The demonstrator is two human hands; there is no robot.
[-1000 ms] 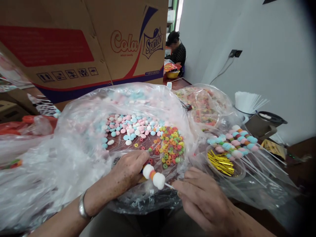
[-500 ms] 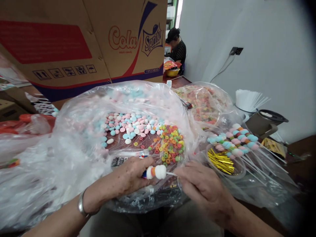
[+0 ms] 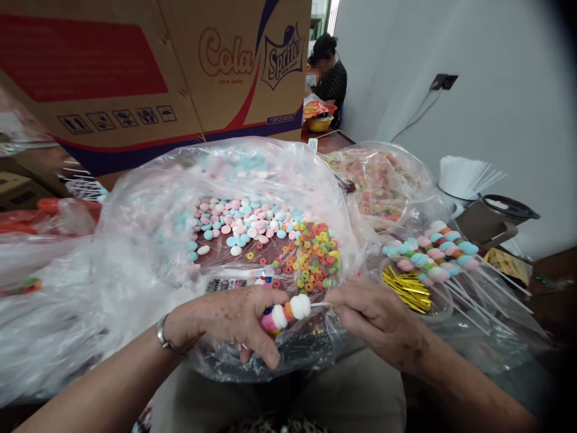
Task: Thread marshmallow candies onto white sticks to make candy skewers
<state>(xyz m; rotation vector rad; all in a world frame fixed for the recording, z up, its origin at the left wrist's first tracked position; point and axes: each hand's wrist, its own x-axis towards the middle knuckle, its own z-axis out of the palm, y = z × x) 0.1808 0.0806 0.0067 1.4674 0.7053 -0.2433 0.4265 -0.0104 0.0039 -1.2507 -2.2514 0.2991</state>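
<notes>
1. The candy skewer [image 3: 288, 311] is in the lower middle of the frame, just in front of the big plastic bag. It carries white, orange and pink pieces on a thin white stick and lies almost level, a little tilted.
2. The left hand [image 3: 229, 319] is closed around the pink end of the candy skewer, with the fingers curled over it. A metal bracelet [image 3: 163, 334] sits on this wrist.
3. The right hand [image 3: 374, 316] pinches the bare end of the stick with thumb and fingertips, just to the right of the white piece.
4. Behind both hands, the big plastic bag [image 3: 135, 240] lies open in the middle of the frame. Inside are pastel marshmallow pieces [image 3: 238, 222] in pink, blue and white, and beside them, to the right, a heap of coloured ring candies [image 3: 313, 255].
5. At the right of the frame, finished skewers [image 3: 433, 252] lie in a row, with their sticks pointing to the lower right. Near them, a clear bowl holds gold twist ties [image 3: 406, 290].
6. Further right stand a bundle of white sticks [image 3: 466, 177] and a dark container [image 3: 493, 219].
7. A second bag of ring candies [image 3: 378, 183] lies behind, right of centre.
8. A cardboard box [image 3: 148, 72] fills the upper left of the frame. Beyond it, at the top centre, a person [image 3: 331, 75] sits far away.
</notes>
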